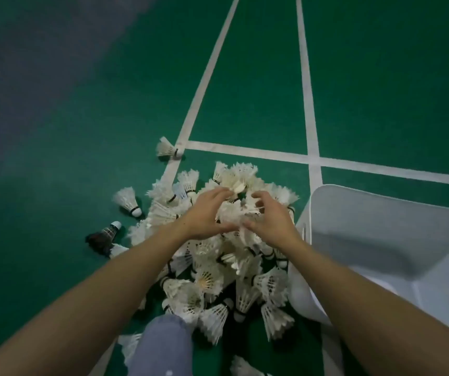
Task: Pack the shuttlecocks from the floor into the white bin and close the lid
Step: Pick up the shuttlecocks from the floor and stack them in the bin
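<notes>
Shuttlecocks [217,267]: a white feathered pile on the green floor [82,131], right against the bin's left side.
Left grip [207,213]: fingers and thumb curled round a clump at the top of the pile.
Right grip [270,218]: curled on the same clump from the other side, thumbs close together.
White bin [380,234]: open-topped, on the floor to the right.
Strays: one white shuttlecock [167,149] lies on a court line [307,104]; a dark shuttlecock [104,237] lies left of the pile.
Knee [163,346]: grey-blue trousers, at the near edge.
</notes>
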Tool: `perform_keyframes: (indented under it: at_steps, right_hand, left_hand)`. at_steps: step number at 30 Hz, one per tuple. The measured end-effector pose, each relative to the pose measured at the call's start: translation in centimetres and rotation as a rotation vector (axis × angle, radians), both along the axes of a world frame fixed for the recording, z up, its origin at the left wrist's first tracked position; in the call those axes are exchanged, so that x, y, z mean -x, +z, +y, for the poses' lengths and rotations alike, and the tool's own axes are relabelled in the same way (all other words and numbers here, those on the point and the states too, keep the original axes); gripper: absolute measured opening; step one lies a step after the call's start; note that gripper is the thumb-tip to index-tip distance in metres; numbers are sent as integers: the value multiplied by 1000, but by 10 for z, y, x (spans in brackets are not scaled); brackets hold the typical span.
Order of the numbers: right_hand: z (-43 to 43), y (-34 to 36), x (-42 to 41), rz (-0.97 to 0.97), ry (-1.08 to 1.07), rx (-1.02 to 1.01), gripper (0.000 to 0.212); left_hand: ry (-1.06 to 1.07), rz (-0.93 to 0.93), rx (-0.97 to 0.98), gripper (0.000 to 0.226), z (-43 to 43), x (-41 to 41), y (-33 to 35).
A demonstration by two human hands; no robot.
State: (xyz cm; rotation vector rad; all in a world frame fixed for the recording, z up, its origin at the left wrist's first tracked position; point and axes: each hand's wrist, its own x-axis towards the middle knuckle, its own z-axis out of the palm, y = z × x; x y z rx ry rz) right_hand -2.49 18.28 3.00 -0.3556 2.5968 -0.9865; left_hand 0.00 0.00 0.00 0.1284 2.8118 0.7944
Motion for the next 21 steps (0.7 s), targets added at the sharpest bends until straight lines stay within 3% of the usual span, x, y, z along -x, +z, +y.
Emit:
perform_keyframes:
  at_steps: [5,12,17,21]
  right_hand:
    - [0,-9,-1,21,-102,-5,65]
    - [-6,-16,15,117,-73,-55,65]
    - [-17,-18,31,177,73,-214,81]
    - [-19,-26,40,173,81,-338,86]
  left_hand:
    - [-151,-42,26,86,11,17,-7]
    - [-57,-40,-67,75,-9,17,-9]
    - [-50,-70,27,48,-15,19,-8]
    - [-49,-52,-46,36,-12,20,-3]
